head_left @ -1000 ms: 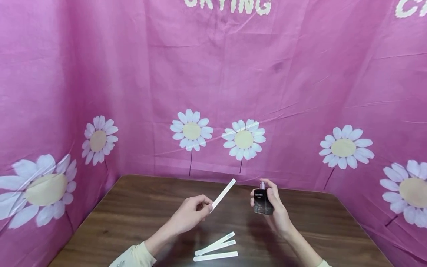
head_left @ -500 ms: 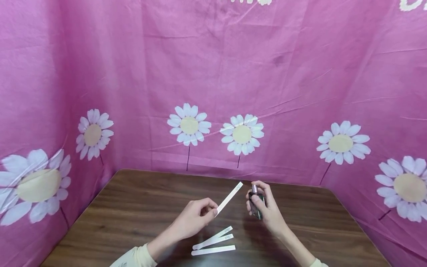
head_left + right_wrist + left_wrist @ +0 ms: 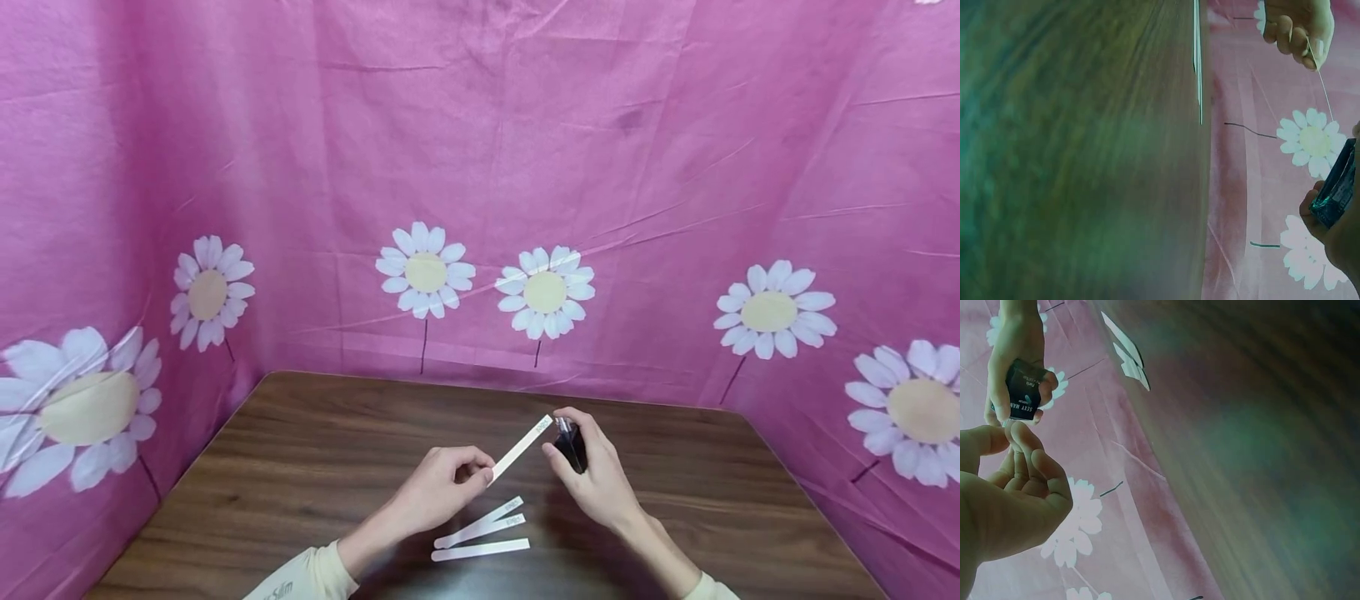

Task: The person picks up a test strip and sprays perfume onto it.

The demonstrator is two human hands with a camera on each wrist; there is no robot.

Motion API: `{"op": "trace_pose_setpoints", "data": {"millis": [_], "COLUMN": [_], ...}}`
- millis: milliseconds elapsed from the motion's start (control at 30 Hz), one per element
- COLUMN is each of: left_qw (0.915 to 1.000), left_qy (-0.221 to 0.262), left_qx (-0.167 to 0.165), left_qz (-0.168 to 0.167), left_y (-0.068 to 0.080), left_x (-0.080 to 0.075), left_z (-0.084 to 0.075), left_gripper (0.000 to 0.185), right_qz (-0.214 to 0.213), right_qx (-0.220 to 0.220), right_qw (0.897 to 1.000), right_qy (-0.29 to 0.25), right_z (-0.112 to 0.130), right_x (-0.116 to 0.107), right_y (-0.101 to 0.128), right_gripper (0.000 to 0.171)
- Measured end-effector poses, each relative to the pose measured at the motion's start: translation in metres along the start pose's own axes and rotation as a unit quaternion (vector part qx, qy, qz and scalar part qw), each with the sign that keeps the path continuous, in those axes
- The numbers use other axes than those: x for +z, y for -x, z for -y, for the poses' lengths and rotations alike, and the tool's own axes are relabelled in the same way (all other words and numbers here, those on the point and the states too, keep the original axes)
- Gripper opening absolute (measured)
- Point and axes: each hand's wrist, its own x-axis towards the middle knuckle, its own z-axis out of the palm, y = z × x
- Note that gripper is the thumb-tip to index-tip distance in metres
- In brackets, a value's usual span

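My left hand pinches the lower end of a white paper test strip that slants up to the right above the table. My right hand grips a small dark perfume bottle, and the strip's upper tip sits right beside the bottle's top. The left wrist view shows the bottle with white lettering in the right hand, beyond the curled left fingers. In the right wrist view the bottle's edge shows at the right, with the left hand and the thin strip farther off.
Three more white strips lie fanned on the brown wooden table just below my hands. Pink fabric with white daisies walls the table at the back and both sides.
Both hands have drawn together. The bottle has moved left and tilted toward the strip, whose tip now nearly touches its top. The view has shifted slightly downward.
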Motion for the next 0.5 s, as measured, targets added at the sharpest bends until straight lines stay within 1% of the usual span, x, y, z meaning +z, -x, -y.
{"op": "trace_pose_setpoints", "data": {"millis": [133, 267, 500], "left_qw": [0.9999, 0.9998, 0.9999], "left_qy": [-0.002, -0.004, -0.008], "left_qx": [0.013, 0.019, 0.008], "left_qz": [-0.001, 0.001, 0.006], "left_y": [0.0008, 0.0014, 0.0018], "left_x": [0.0001, 0.0008, 0.0014], "left_z": [-0.0014, -0.0019, -0.0024], "left_gripper": [0.008, 0.009, 0.009], "right_qz": [0.010, 0.018, 0.022], "right_qx": [-0.015, -0.029, -0.033], "right_qw": [1.000, 0.999, 0.999], "right_qy": [0.023, 0.034, 0.037], "right_z": [0.0007, 0.0000, -0.0022], "right_x": [0.0001, 0.0001, 0.0012], "right_y": [-0.0013, -0.0015, 0.0014], "right_gripper": [0.052, 0.052, 0.050]}}
